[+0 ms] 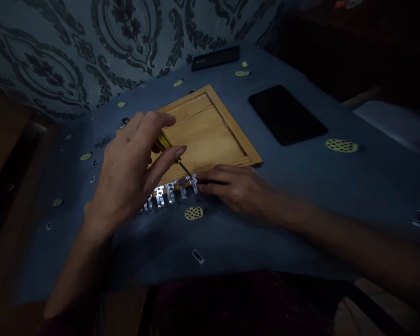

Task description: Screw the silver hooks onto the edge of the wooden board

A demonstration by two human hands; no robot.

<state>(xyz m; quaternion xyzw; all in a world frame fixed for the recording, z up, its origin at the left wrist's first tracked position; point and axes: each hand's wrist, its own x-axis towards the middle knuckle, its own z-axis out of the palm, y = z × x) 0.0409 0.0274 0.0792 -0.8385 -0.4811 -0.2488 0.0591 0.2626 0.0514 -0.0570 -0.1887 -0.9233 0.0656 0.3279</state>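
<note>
A wooden framed board (pixel 196 126) lies flat, with a silvery metal hook rail (pixel 171 189) along its near edge. My left hand (pixel 126 163) is closed around the yellow and black handle of a screwdriver (pixel 165 141), thumb and forefinger apart at the front. The screwdriver's thin shaft slants down to the rail's right end, where its tip meets the metal. There, my right hand (pixel 231 186) pinches the rail's end against the board with its fingertips. Part of the rail's left end is hidden behind my left hand.
The board rests on a blue cloth (pixel 266 238) printed with yellow pineapples. A black tablet-like slab (pixel 287 114) lies to the right, and a dark phone-like object (pixel 216 59) lies at the back by the patterned wall (pixel 126 32). Small dark pieces (pixel 102 141) lie left of the board.
</note>
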